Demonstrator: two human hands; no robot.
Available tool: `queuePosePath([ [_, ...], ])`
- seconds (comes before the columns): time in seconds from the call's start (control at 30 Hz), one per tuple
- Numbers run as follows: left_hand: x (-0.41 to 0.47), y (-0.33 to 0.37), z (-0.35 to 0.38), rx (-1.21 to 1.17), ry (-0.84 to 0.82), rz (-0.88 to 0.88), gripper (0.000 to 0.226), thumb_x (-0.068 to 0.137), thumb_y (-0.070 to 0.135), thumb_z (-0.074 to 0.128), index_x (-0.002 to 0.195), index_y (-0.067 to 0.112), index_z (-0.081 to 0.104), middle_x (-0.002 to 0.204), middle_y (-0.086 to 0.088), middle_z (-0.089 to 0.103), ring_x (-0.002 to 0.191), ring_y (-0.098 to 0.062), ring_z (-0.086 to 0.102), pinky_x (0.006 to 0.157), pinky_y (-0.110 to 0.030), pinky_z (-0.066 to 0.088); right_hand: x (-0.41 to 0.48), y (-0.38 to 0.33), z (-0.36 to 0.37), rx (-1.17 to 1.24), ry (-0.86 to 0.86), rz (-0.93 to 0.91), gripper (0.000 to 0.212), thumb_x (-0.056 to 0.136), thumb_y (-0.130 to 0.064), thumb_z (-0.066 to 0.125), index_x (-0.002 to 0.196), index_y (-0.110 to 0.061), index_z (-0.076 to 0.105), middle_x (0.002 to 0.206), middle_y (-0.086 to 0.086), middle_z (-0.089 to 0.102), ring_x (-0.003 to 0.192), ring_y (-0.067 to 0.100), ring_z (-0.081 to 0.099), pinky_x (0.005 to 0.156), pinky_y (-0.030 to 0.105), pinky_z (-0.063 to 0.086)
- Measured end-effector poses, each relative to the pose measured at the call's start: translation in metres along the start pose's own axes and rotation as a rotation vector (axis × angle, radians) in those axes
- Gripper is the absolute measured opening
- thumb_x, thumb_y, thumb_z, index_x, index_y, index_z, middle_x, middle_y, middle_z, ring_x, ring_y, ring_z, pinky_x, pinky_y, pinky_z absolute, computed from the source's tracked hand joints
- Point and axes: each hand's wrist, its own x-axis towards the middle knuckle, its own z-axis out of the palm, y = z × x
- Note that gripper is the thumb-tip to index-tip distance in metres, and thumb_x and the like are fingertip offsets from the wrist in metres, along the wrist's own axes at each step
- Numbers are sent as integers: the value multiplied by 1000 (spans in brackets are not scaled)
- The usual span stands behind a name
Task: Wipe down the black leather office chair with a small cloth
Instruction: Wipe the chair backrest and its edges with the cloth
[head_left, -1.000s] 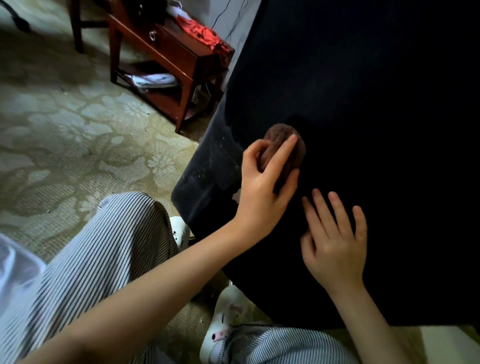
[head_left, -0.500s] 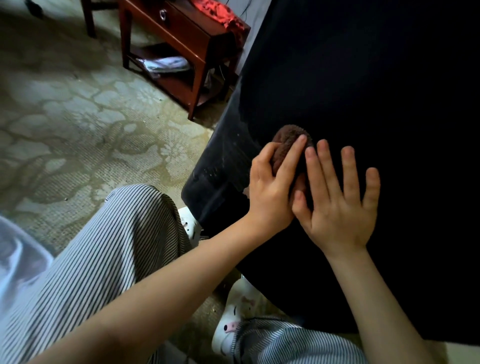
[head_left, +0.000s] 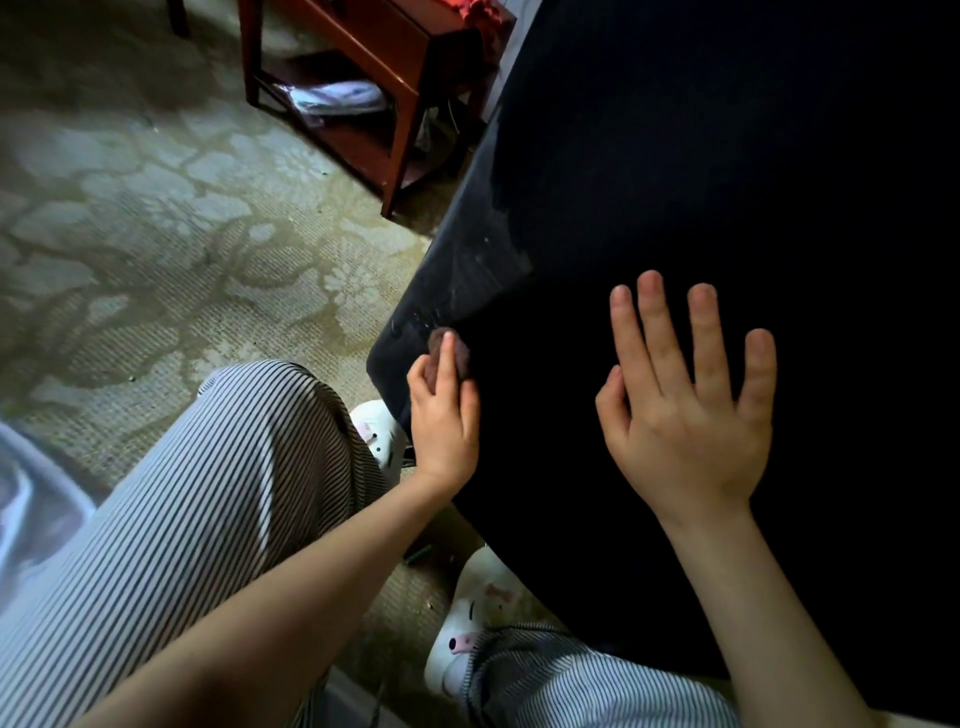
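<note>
The black leather chair (head_left: 701, 182) fills the right half of the view, its left edge dusty and streaked. A small brown cloth (head_left: 460, 351) lies against the chair's lower left edge. My left hand (head_left: 444, 415) holds it there, forefinger laid over the cloth and the other fingers curled around it. My right hand (head_left: 685, 410) lies flat on the chair's dark surface to the right, fingers straight and spread, well apart from the cloth.
A red-brown wooden side table (head_left: 374, 78) with papers on its lower shelf stands at the top, close to the chair's left side. Patterned carpet (head_left: 156, 234) spreads to the left. My striped trouser legs and white slippers (head_left: 467, 623) sit below the chair.
My left hand has dragged the cloth down and left to the chair's lower edge. My right hand has moved apart from the left, now flat on the chair further right.
</note>
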Motion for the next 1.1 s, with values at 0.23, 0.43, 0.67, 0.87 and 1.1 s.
queuePosePath([
  [0.23, 10, -52, 4, -71, 57, -391, 50, 96, 19, 40, 145, 13, 27, 135, -17, 34, 122, -16, 40, 106, -18, 23, 8, -5, 0, -2, -40, -18, 55, 96, -28, 34, 149, -15, 23, 150, 0, 24, 144, 23, -12, 116, 43, -3],
  [0.43, 24, -81, 4, -139, 107, -887, 40, 98, 16, 35, 137, 13, 43, 134, -26, 40, 117, -35, 48, 102, -32, 35, 11, -9, 2, -14, -52, -24, 55, 96, -28, 33, 149, -15, 23, 150, 0, 24, 144, 23, -12, 116, 43, -4],
  [0.67, 20, -61, 8, -154, 66, -853, 41, 97, 20, 32, 137, 22, 37, 132, -22, 31, 122, -35, 38, 106, -33, 22, 8, -8, 2, -30, -50, -32, 56, 96, -28, 34, 149, -15, 23, 150, -1, 25, 144, 23, -10, 116, 43, -3],
  [0.87, 28, -2, 7, -343, 45, -510, 49, 99, 14, 34, 146, 14, 21, 130, -6, 21, 130, -19, 29, 104, -16, 14, 8, -8, 1, -18, -53, -41, 55, 96, -28, 33, 149, -15, 24, 152, -2, 21, 144, 23, -9, 116, 43, -3],
  [1.1, 26, 89, -13, -301, -171, 15, 58, 91, 26, 34, 141, 27, 5, 128, -3, 12, 119, -5, 22, 100, 2, 5, 6, -4, 2, 37, -35, -67, 53, 95, -26, 34, 147, -14, 30, 152, 3, 26, 145, 23, -3, 117, 43, 0],
])
